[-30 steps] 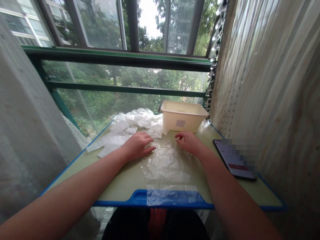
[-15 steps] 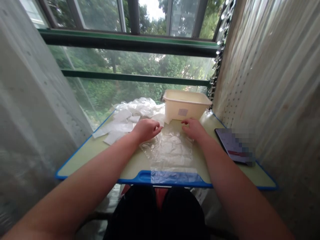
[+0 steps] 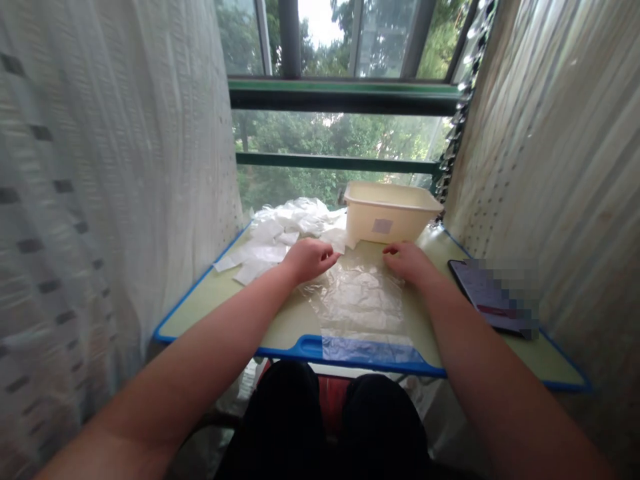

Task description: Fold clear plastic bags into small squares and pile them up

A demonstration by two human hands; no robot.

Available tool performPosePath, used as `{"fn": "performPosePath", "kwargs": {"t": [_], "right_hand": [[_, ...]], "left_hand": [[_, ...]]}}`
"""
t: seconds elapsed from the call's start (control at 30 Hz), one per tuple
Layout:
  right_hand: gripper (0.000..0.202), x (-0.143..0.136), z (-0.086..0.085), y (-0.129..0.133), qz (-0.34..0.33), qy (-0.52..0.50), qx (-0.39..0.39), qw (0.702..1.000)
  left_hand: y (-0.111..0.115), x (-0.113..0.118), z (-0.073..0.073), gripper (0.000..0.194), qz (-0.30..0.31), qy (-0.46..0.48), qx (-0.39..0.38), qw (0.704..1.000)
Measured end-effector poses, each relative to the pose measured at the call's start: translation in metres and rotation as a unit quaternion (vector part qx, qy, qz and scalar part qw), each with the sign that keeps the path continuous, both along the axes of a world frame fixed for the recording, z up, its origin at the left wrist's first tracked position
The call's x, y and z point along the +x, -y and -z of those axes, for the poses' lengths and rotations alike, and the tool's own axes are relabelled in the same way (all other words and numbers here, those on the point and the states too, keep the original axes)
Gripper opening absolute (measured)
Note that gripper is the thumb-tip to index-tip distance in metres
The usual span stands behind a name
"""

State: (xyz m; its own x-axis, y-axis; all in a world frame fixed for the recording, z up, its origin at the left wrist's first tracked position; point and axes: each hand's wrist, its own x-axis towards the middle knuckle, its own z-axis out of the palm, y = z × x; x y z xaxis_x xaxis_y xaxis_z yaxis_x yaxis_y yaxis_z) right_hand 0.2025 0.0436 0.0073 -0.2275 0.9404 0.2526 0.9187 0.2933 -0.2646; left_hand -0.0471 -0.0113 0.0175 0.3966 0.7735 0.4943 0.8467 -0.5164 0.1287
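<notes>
A clear, crinkled plastic bag point(image 3: 363, 303) lies flat on the pale green table point(image 3: 200, 303), its near end over the blue front edge. At the bag's far left corner is my left hand point(image 3: 311, 259), fingers curled and pinched on the film. My right hand point(image 3: 406, 261) rests at the far right corner, its fingers bent together; the film at its fingertips is too faint to make out. To the left of my left hand spreads a heap of white plastic bags point(image 3: 290, 223).
Behind my hands stands a cream plastic bin point(image 3: 393, 210) with a small label. A phone or tablet point(image 3: 487, 297) lies at the right, beyond my right forearm. Curtains point(image 3: 165, 133) hang on both sides, and a window with green rails is behind the table.
The view has turned a little to the left, so the table and bin sit further right. My right hand's fingers have drawn closer together. The bag lies as before.
</notes>
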Motion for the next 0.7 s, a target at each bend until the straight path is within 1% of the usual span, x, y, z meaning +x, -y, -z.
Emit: {"fn": "performPosePath", "kwargs": {"t": [0.13,0.4,0.5,0.6,0.7], "right_hand": [[0.030,-0.0036,0.0016,0.0021,-0.006,-0.001,-0.003,1.000],[0.029,-0.0070,0.0034,-0.0013,-0.021,0.001,0.000,1.000],[0.029,-0.0058,0.0016,-0.0023,-0.020,0.023,0.002,1.000],[0.029,-0.0037,-0.0012,-0.0002,-0.016,0.038,0.000,0.999],[0.029,-0.0058,-0.0037,0.0066,-0.040,0.039,-0.001,0.998]], "left_hand": [[0.0021,-0.0004,-0.0001,0.036,-0.005,0.012,-0.004,1.000],[-0.0026,0.0013,0.0038,0.037,0.003,0.006,-0.012,1.000],[-0.0037,0.0005,0.0035,0.034,-0.019,-0.003,-0.024,1.000],[-0.0053,-0.0018,0.0028,0.035,-0.029,-0.042,-0.021,0.998],[-0.0065,-0.0037,0.0028,0.038,0.003,-0.098,-0.038,0.994]]}}
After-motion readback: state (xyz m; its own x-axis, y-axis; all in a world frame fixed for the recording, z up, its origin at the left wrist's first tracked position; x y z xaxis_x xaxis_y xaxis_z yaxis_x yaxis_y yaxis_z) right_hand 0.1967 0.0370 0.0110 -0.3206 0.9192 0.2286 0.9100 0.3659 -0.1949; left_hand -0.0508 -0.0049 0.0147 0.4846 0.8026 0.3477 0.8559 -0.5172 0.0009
